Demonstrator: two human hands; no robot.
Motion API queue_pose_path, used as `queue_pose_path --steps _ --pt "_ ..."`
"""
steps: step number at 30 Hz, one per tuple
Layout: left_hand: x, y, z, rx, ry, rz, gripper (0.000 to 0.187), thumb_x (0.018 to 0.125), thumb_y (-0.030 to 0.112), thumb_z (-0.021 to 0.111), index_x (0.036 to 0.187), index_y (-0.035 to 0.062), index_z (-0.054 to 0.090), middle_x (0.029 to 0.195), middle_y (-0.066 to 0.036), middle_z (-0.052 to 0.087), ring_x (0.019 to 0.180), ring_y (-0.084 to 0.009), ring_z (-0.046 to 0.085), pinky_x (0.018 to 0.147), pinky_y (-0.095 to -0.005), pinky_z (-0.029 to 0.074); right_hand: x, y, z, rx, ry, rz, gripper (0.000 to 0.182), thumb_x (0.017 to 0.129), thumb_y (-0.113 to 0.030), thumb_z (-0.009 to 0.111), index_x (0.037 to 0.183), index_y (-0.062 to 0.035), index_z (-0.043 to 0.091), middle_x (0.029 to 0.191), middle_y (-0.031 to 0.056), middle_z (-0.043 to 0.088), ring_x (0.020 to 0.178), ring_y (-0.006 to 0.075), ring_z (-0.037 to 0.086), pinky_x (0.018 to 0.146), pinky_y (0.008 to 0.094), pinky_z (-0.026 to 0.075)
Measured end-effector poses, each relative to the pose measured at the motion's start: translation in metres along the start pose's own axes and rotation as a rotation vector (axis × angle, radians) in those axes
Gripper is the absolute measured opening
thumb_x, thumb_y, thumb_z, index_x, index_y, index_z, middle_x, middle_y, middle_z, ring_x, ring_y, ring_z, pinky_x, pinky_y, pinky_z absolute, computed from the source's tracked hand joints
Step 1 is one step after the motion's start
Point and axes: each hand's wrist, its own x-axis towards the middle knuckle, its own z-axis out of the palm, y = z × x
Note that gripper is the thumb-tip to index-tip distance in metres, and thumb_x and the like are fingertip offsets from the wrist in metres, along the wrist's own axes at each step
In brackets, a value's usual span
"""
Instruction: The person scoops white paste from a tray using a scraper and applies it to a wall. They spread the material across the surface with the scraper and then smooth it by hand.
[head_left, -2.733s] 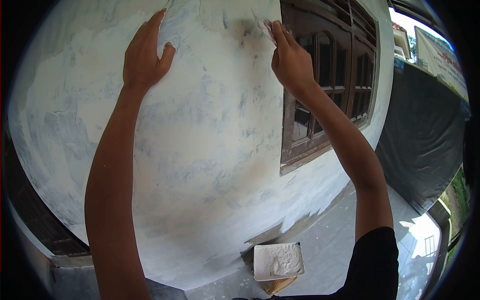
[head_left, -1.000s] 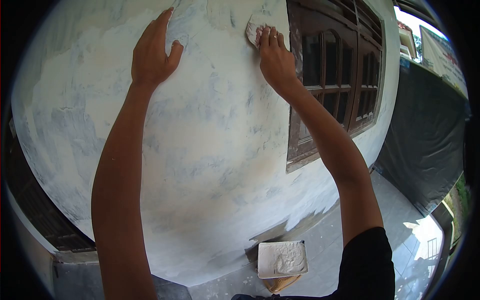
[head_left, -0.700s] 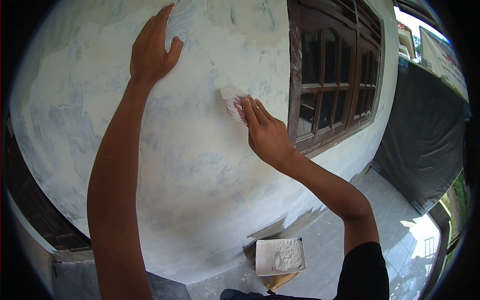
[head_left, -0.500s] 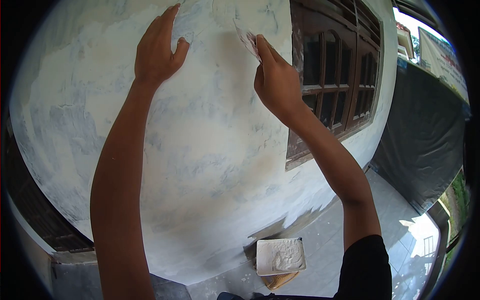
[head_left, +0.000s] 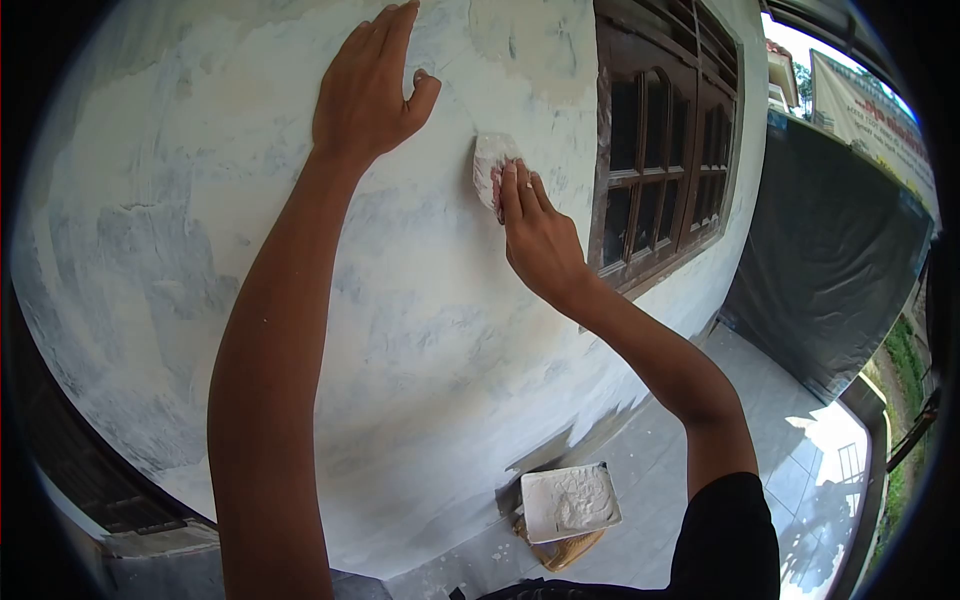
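A putty-smeared wall [head_left: 420, 330], patchy white and grey, fills most of the view. High on its left part, my left hand [head_left: 370, 85] rests with the fingers stretched upward and the thumb apart, holding nothing. My right hand [head_left: 540, 235] grips a putty knife [head_left: 492, 170], its wide blade coated in white putty and lying close against the wall. The knife's grip is mostly hidden behind my fingers. Down by the foot of the wall sits a white tray [head_left: 528, 525] containing wet white putty [head_left: 582, 500].
Right of my right hand is a brown wooden window [head_left: 665, 150] with dark panes. A tan object [head_left: 568, 552] lies under the tray on the grey tiled floor [head_left: 650, 480]. Farther right hang a black sheet [head_left: 820, 250] and a printed banner [head_left: 870, 115].
My right hand has lowered the putty knife along the wall, and the blade now faces me more flatly. My left hand appears farther right as the view shifts slightly.
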Motion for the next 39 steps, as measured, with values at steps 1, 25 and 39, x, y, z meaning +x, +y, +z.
queue_pose_path --steps 1,25,39 --pt "0.001 -0.001 -0.001 -0.016 -0.053 -0.026 0.069 0.079 0.011 0.059 0.142 -0.0094 0.039 0.14 -0.032 0.049 0.13 -0.0446 0.048 0.114 -0.0489 0.036 -0.012 -0.006 -0.011 0.069 -0.038 0.028 0.053 0.084 0.004 0.058 0.133 0.018 0.045 0.126 0.0377 0.057 0.114 0.0481 0.062 0.075 0.0426 0.062" --pt "0.002 0.002 0.001 0.028 -0.073 -0.028 0.067 0.081 0.014 0.059 0.14 -0.0108 0.04 0.139 -0.031 0.05 0.132 -0.0425 0.047 0.116 -0.0476 0.034 -0.004 0.013 -0.052 0.271 -0.088 0.205 0.049 0.085 0.001 0.057 0.133 0.0079 0.049 0.12 0.0259 0.065 0.094 0.0391 0.07 0.074 0.043 0.06" --pt "0.001 -0.002 -0.003 -0.057 -0.026 -0.034 0.063 0.083 0.01 0.055 0.14 -0.0105 0.04 0.134 -0.032 0.053 0.126 -0.0437 0.052 0.11 -0.0482 0.04 0.134 0.03 -0.011 -0.172 -0.133 0.349 0.029 0.081 -0.006 0.062 0.104 0.0108 0.064 0.091 0.028 0.07 0.081 0.0368 0.073 0.064 0.0399 0.06"
